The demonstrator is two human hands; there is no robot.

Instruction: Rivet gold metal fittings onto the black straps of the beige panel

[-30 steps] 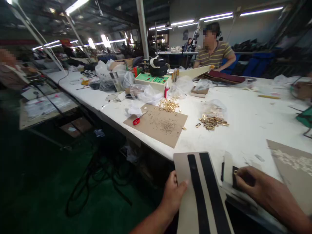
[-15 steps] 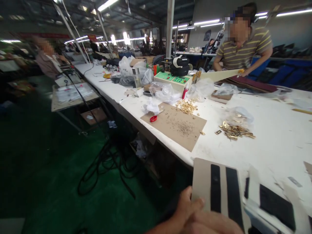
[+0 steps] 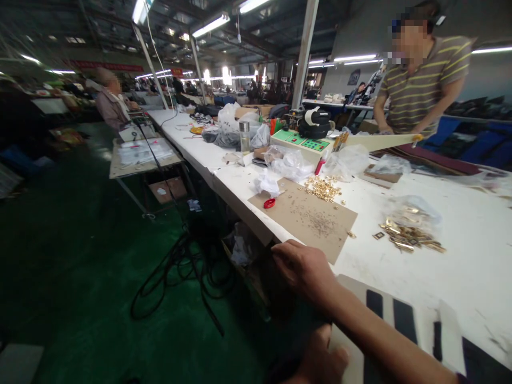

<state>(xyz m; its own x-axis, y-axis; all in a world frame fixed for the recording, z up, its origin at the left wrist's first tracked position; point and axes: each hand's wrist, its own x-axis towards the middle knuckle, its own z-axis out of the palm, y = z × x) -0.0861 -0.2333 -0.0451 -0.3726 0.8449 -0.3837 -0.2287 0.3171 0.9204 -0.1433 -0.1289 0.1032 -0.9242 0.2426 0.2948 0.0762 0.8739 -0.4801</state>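
Note:
The beige panel with black strips (image 3: 386,311) lies at the near table edge, partly behind my right forearm. My left hand (image 3: 325,356), low in the view and blurred, pinches the panel's left edge between thumb and fingers. My right hand (image 3: 306,268) reaches across from the lower right, past the panel, to the near edge of a brown board (image 3: 304,213). Its fingers are curled down, and whatever is in them is hidden. Small dark bits and a red ring (image 3: 269,204) lie on that board, with gold pieces (image 3: 323,188) at its far side.
Gold metal fittings (image 3: 412,230) lie in a pile on the white table (image 3: 452,277). Farther back are a green-topped machine (image 3: 301,141), plastic bags (image 3: 290,161) and a glass bottle (image 3: 245,137). A person in a striped shirt (image 3: 430,85) stands across the table. Black cables (image 3: 176,277) lie on the floor.
My right hand has moved forward and left, off the panel toward the brown board. My left hand stays at the panel's edge. The view has turned left, and the person across the table has shifted posture.

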